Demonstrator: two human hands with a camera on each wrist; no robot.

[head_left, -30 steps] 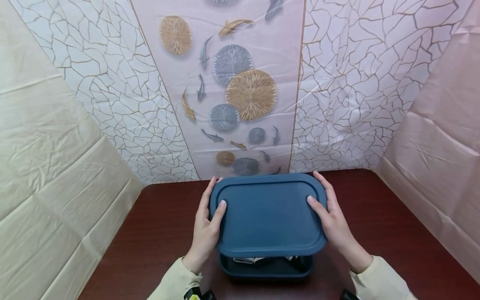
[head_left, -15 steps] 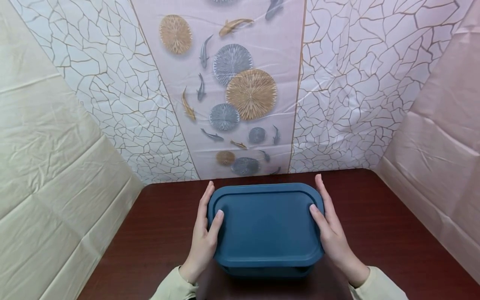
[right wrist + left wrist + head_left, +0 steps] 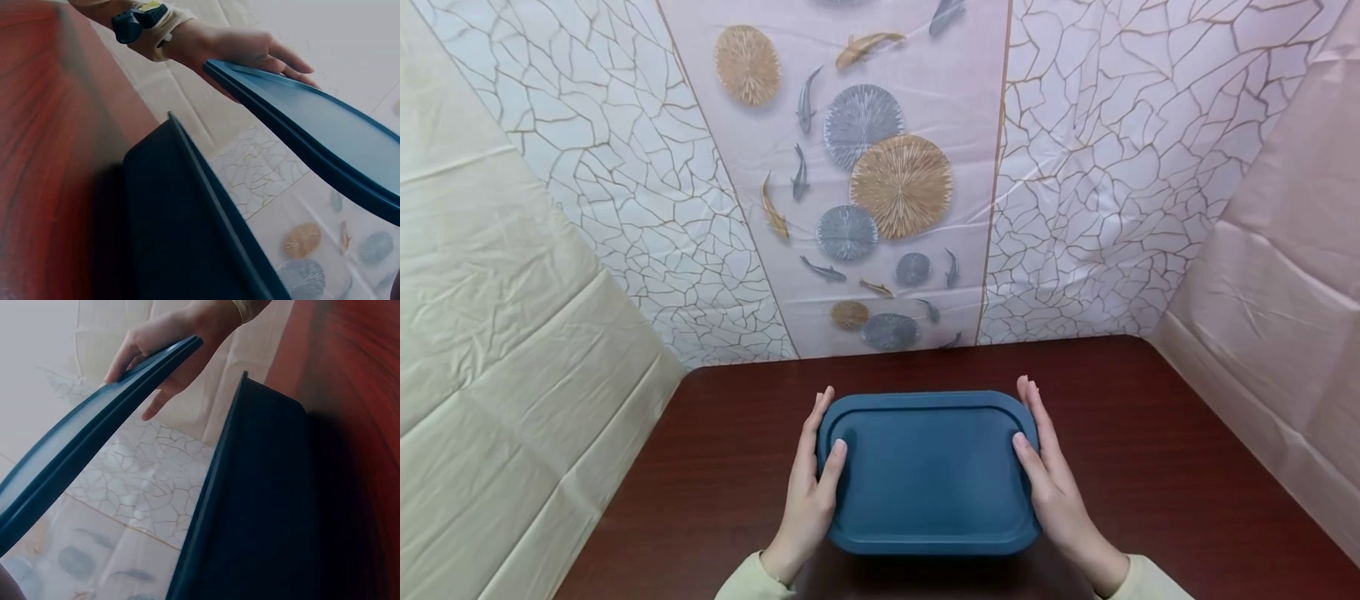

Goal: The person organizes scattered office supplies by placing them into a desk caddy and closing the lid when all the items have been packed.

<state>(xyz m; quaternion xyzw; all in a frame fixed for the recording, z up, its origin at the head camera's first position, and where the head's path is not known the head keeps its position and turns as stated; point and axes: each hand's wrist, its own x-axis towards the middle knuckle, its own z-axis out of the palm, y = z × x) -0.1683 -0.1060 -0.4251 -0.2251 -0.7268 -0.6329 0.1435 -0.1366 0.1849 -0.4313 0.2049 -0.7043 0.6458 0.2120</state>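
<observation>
A dark blue rectangular lid spans the space between both hands in the head view. My left hand pinches its left end, thumb on top and fingers along the edge. At the opposite end, my right hand grips it the same way. Below the lid is a dark blue box, hidden from the head camera. Both wrist views show a gap between the raised lid and the box's rim. The box's contents are out of sight.
The box stands on a dark red-brown table. Behind rises a patterned cloth backdrop with fish and round motifs. Pale cloth walls flank the table on both sides.
Both hands have brought the lid down and toward the person. The box's open front and the items inside, visible a second ago, are now covered in the head view.
</observation>
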